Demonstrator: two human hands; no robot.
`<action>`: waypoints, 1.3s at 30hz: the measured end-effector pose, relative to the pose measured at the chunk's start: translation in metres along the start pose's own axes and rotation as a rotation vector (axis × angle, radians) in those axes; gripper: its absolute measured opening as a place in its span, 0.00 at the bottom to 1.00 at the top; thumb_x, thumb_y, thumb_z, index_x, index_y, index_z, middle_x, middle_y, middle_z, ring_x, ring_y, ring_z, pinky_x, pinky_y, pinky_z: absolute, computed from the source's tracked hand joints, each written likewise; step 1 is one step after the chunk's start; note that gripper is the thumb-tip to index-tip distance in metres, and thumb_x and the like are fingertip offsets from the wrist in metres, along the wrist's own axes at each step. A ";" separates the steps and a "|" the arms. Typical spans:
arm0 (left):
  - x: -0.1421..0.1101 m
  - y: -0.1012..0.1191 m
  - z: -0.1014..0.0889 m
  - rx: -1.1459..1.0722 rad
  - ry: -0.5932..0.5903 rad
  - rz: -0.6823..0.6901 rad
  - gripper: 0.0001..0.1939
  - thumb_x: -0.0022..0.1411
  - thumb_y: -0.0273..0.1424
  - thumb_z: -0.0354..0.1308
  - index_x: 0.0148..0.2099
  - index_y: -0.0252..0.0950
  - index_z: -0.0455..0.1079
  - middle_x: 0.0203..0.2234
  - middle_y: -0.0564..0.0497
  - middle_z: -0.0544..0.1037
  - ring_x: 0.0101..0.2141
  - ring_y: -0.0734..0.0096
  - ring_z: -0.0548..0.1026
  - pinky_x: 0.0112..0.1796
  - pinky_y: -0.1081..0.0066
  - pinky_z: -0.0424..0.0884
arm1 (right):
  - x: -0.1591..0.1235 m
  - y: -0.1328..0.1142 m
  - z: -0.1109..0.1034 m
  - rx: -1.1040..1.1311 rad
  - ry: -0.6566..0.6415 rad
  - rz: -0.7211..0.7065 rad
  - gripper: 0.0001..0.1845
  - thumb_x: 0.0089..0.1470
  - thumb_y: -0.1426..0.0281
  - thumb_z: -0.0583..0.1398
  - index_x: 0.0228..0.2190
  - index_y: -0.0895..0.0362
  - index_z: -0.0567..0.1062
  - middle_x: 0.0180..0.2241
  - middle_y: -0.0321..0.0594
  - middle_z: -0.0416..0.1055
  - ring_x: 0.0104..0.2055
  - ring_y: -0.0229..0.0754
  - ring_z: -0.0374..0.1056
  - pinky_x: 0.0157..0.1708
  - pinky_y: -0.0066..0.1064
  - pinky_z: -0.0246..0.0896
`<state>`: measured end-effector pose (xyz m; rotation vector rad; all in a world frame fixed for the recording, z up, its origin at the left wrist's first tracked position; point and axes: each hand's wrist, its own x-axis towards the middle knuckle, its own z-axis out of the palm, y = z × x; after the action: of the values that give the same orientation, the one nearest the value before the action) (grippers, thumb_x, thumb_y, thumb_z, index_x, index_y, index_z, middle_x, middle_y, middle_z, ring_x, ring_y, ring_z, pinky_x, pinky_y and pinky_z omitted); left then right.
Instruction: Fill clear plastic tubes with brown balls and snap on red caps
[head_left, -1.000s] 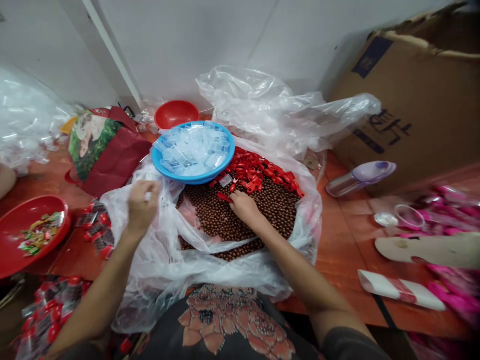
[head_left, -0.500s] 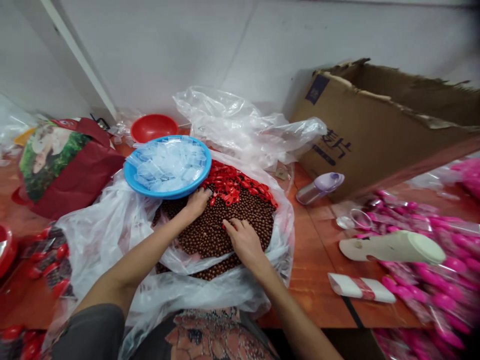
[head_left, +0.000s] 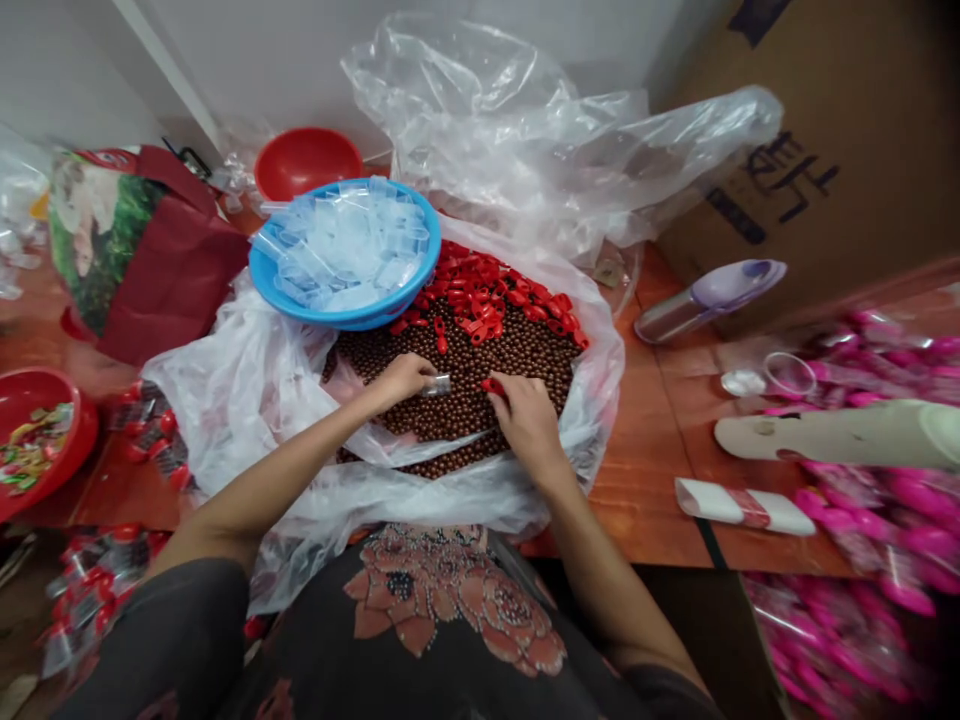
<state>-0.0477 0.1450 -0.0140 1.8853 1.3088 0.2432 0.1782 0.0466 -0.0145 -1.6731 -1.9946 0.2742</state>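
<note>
A wide heap of small brown beads (head_left: 480,365) fills a clear plastic bag (head_left: 225,420), with red plastic pieces (head_left: 484,295) piled on its far side. My left hand (head_left: 401,378) sits over the beads, pinching a small clear plastic piece (head_left: 437,385) at the fingertips. My right hand (head_left: 529,420) is just to its right, with a red plastic piece (head_left: 493,385) between its fingers. A blue bowl (head_left: 300,295) full of small clear plastic pieces rests on the bag's far edge, beside the red pile.
A red bowl (head_left: 306,162) stands behind the blue one, and a printed red bag (head_left: 150,260) lies left. Another red bowl of sweets (head_left: 41,440) is at far left. A flask (head_left: 705,300), cardboard box (head_left: 825,160) and pink packets (head_left: 862,510) lie right on the wooden table (head_left: 660,480).
My left hand has moved from the blue bowl's rim to over the beads, now with a clear piece. My right hand has risen toward it, holding a red piece. The view has tilted downward.
</note>
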 end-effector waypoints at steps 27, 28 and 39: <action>-0.019 0.054 0.040 -1.071 -0.184 0.028 0.17 0.49 0.29 0.69 0.42 0.31 0.74 0.36 0.49 0.79 0.35 0.72 0.75 0.45 0.66 0.69 | 0.002 -0.013 -0.031 0.558 0.203 0.166 0.16 0.60 0.64 0.58 0.49 0.49 0.76 0.45 0.40 0.75 0.49 0.44 0.69 0.53 0.42 0.62; -0.021 0.053 0.040 -1.029 -0.158 0.056 0.16 0.50 0.29 0.68 0.43 0.31 0.74 0.36 0.49 0.79 0.36 0.72 0.75 0.45 0.67 0.69 | 0.002 -0.015 -0.032 0.535 0.180 0.134 0.16 0.60 0.65 0.57 0.49 0.48 0.76 0.45 0.40 0.75 0.49 0.44 0.69 0.53 0.43 0.62; -0.059 0.067 0.040 -0.821 0.064 0.188 0.13 0.55 0.30 0.62 0.43 0.32 0.76 0.37 0.47 0.80 0.36 0.69 0.76 0.41 0.68 0.71 | -0.014 -0.026 -0.041 0.201 0.188 -0.202 0.19 0.63 0.71 0.54 0.53 0.48 0.73 0.45 0.42 0.75 0.47 0.45 0.68 0.47 0.43 0.64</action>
<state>-0.0045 0.0655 0.0233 1.2863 0.8639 0.8084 0.1784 0.0210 0.0288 -1.3123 -1.9086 0.2275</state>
